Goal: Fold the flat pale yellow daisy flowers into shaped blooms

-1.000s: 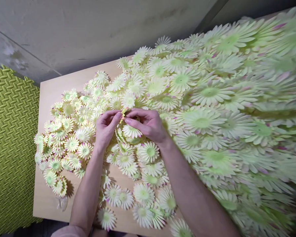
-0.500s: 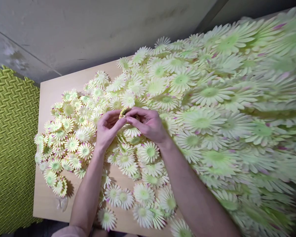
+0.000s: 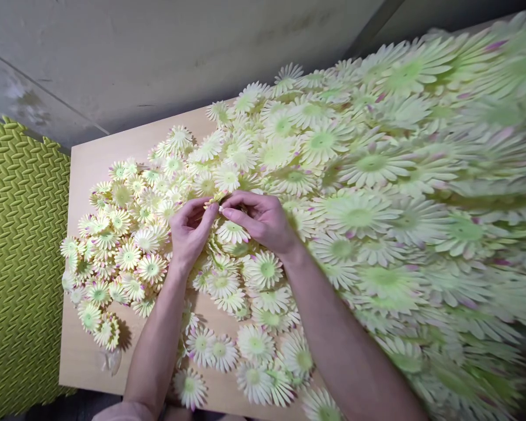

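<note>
My left hand (image 3: 191,227) and my right hand (image 3: 258,217) meet above the middle of the flower pile, fingertips almost touching. Both are closed in a pinch on a small artificial flower (image 3: 211,202), whose yellowish, pink-tipped petals show between the fingers. Most of that flower is hidden by thumbs and fingertips. Directly below the hands lies a pale daisy-like flower head (image 3: 233,232). To the left spreads a heap of smaller, layered flower heads (image 3: 128,255) with green centres and pink tips.
Larger loose flower heads (image 3: 359,217) cover the right side in a deep pile. The wooden table (image 3: 87,362) carries a bit of clear plastic (image 3: 110,361) at front left. A yellow-green foam mat (image 3: 21,263) stands at left, and a grey wall (image 3: 170,52) runs behind.
My left thumb and fingers have shifted slightly left and down along the held flower, and its petals are turned differently. My right hand has hardly moved.
</note>
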The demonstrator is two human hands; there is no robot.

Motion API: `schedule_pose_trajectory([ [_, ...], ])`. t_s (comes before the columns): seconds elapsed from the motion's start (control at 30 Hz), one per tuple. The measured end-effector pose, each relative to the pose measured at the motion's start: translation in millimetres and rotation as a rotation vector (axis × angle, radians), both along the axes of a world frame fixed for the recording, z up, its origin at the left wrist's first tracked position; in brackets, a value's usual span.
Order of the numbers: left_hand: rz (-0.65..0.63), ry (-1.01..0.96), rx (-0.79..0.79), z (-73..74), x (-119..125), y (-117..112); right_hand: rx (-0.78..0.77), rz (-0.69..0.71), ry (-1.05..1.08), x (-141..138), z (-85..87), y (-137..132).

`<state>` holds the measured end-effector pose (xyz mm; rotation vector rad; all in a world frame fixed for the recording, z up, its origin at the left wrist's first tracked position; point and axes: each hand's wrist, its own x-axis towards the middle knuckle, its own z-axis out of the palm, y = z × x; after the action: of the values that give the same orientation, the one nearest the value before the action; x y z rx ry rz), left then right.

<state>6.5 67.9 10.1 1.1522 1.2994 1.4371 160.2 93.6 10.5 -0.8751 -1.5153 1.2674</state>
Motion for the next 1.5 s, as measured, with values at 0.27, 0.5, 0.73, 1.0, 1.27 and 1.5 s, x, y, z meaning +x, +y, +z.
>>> schedule_pose_trajectory([
  [0.27,-0.028,-0.059,0.003,-2.6,-3,1,0.0,0.018,0.035,0,2.3,-1],
  [0.5,-0.02,-0.051,-0.014,-5.2,-3,0,0.003,-0.004,0.005,-1,2.7,-1],
  [0.73,-0.037,-0.014,0.023,-4.8,-3,0,-0.006,-0.007,0.017,-1,2.5,-1],
  [1.0,0.008,-0.107,-0.058,-0.4,-5,0,-0.078,0.009,0.033,-1,5.4,-1],
  [1.27,0.007,-0.436,-0.084,3.3,-8,3,-0.197,-0.171,0.29,1,2.2,4],
  [1.5,-0.009,-0.465,-0.047,3.6,-8,4,-0.122,-0.3,0.411,4,6.3,7],
])
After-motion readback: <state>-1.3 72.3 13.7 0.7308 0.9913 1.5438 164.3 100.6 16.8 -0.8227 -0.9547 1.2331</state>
